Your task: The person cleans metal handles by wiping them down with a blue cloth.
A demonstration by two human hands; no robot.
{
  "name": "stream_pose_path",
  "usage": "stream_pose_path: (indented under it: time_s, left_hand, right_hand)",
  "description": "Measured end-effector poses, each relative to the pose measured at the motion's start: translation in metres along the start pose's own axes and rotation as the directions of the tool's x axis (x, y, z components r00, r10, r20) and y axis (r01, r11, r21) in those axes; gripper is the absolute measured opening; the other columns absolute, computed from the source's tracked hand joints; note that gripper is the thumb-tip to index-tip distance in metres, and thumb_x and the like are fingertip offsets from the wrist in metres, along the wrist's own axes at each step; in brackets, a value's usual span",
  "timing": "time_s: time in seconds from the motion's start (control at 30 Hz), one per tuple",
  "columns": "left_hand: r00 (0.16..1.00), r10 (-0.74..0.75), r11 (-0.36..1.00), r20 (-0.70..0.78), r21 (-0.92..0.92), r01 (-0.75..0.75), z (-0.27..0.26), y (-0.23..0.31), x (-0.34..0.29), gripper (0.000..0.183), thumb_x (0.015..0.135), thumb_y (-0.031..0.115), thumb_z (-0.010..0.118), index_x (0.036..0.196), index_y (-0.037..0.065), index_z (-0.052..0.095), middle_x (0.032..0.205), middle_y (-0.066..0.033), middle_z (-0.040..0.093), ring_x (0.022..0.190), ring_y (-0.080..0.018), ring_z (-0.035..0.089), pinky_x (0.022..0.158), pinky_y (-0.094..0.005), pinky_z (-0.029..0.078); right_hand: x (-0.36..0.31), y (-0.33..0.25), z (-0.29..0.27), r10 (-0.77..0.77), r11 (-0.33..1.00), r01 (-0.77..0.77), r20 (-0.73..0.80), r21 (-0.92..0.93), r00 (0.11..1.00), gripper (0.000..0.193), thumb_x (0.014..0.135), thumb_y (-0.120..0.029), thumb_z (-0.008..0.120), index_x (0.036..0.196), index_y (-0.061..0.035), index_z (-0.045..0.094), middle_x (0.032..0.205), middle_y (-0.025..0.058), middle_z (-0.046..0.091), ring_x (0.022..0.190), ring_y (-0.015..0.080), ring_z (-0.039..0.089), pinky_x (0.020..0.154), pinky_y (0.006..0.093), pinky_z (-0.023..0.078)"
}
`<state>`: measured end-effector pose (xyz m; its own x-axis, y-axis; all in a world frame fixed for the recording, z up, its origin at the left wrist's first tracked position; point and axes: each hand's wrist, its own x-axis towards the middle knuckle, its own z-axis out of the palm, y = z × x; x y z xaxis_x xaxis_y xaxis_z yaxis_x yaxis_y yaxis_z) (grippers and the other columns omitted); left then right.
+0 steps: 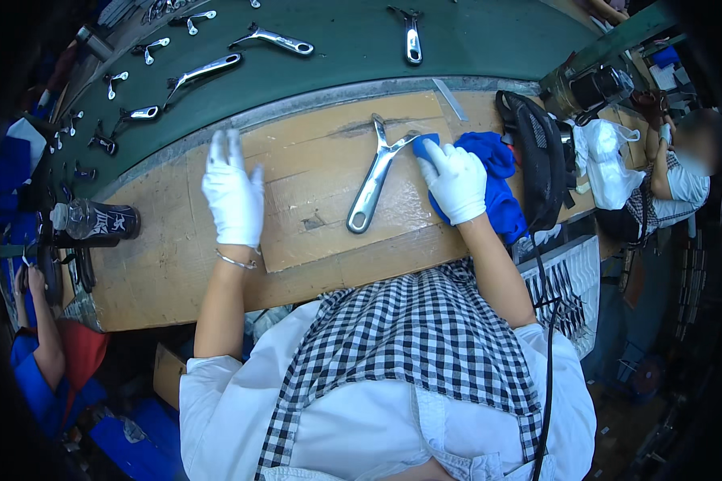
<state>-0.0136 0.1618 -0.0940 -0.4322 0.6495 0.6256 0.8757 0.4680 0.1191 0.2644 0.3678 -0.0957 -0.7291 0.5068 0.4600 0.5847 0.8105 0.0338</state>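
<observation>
A shiny Y-shaped metal tool [371,188] with a hole in its handle end lies on the cardboard-covered bench, its forked end pointing away from me. My right hand [459,180], in a white glove, is closed on a small blue block [423,146], perhaps a sponge or cloth pad. That block sits at the tip of the tool's right prong; whether they touch I cannot tell. My left hand [234,196], also gloved, is raised to the left of the tool with its fingers stretched out and nothing in them. A crumpled blue cloth [493,188] lies beside my right hand.
Beyond the bench runs a green belt [337,80] carrying several similar forked metal tools. A thin metal strip [450,99] lies near the bench's far edge. A bottle [96,220] lies at the left; a black mesh bag [535,156] and white plastic bag [608,160] are right. Other people sit at both sides.
</observation>
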Motion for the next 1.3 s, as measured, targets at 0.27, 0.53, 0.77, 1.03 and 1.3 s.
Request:
stream_pose_path:
  time_s: [0.27, 0.53, 0.77, 1.03, 1.3]
  left_hand:
    - [0.762, 0.248, 0.937, 0.599, -0.349, -0.031, -0.006, 0.122, -0.025, 0.086, 0.076, 0.052, 0.076, 0.139, -0.001, 0.052, 0.093, -0.0180, 0.066, 0.086, -0.0342, 0.066, 0.081, -0.0439, 0.053]
    - [0.793, 0.266, 0.897, 0.549, -0.442, 0.005, 0.002, 0.108, -0.041, 0.077, 0.079, 0.047, 0.075, 0.138, 0.002, 0.055, 0.083, -0.0137, 0.067, 0.079, -0.0317, 0.065, 0.078, -0.0418, 0.052]
    - [0.806, 0.340, 0.882, 0.485, -0.463, -0.094, 0.014, 0.103, -0.050, 0.049, 0.088, 0.044, 0.069, 0.117, 0.005, 0.064, 0.074, -0.0105, 0.062, 0.072, -0.0288, 0.060, 0.069, -0.0428, 0.045]
    - [0.834, 0.325, 0.885, 0.446, -0.454, -0.102, 0.015, 0.106, -0.051, 0.051, 0.094, 0.035, 0.063, 0.136, 0.005, 0.058, 0.071, -0.0110, 0.060, 0.067, -0.0301, 0.058, 0.068, -0.0439, 0.044]
    - [0.818, 0.313, 0.911, 0.483, -0.396, -0.115, 0.009, 0.107, -0.050, 0.037, 0.097, 0.025, 0.059, 0.131, 0.009, 0.063, 0.070, -0.0107, 0.060, 0.066, -0.0297, 0.057, 0.066, -0.0439, 0.044]
  right_hand:
    - [-0.003, 0.001, 0.004, 0.036, 0.999, -0.036, 0.002, 0.040, 0.999, 0.026, 0.083, -0.028, 0.072, 0.103, -0.0140, 0.066, 0.073, 0.0062, 0.060, 0.066, 0.0252, 0.062, 0.060, 0.0404, 0.049]
    - [0.031, -0.012, -0.019, 0.367, 0.797, -0.440, 0.247, 0.414, 0.897, 0.028, 0.086, -0.034, 0.072, 0.097, -0.0080, 0.067, 0.092, 0.0166, 0.070, 0.086, 0.0358, 0.069, 0.074, 0.0459, 0.054]
    - [0.054, -0.090, 0.013, 0.004, 0.970, -0.089, 0.352, 0.225, 0.936, 0.018, 0.083, -0.025, 0.071, 0.084, -0.0084, 0.062, 0.086, 0.0140, 0.068, 0.082, 0.0294, 0.070, 0.070, 0.0422, 0.055]
    - [0.108, -0.030, 0.061, 0.097, 0.947, -0.123, 0.101, 0.298, 0.990, 0.019, 0.087, -0.030, 0.067, 0.086, -0.0112, 0.064, 0.081, 0.0101, 0.067, 0.078, 0.0329, 0.067, 0.069, 0.0442, 0.054]
    - [0.070, -0.071, 0.023, 0.064, 0.929, -0.128, 0.191, 0.348, 0.980, 0.018, 0.085, -0.029, 0.069, 0.083, -0.0112, 0.064, 0.079, 0.0098, 0.068, 0.074, 0.0287, 0.069, 0.066, 0.0431, 0.056]
